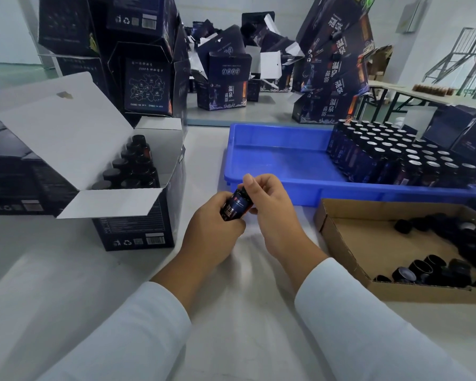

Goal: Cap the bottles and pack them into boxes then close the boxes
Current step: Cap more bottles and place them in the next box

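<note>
My left hand [212,229] grips a small dark bottle [235,206] by its body above the white table. My right hand [270,207] pinches the bottle's top end, where a black cap sits mostly hidden under the fingers. To the left stands an open dark box [138,229] with white flaps up, several capped bottles [132,166] packed inside. A blue tray [280,158] behind my hands holds many uncapped bottles [401,158] in rows on its right side. A shallow cardboard tray [349,229] at the right holds several loose black caps [445,254].
Stacks of dark printed boxes [149,56] rise behind the open box and lean at the back right [338,64]. More open boxes lie on the floor beyond the table. A folding table [412,92] stands at the far right.
</note>
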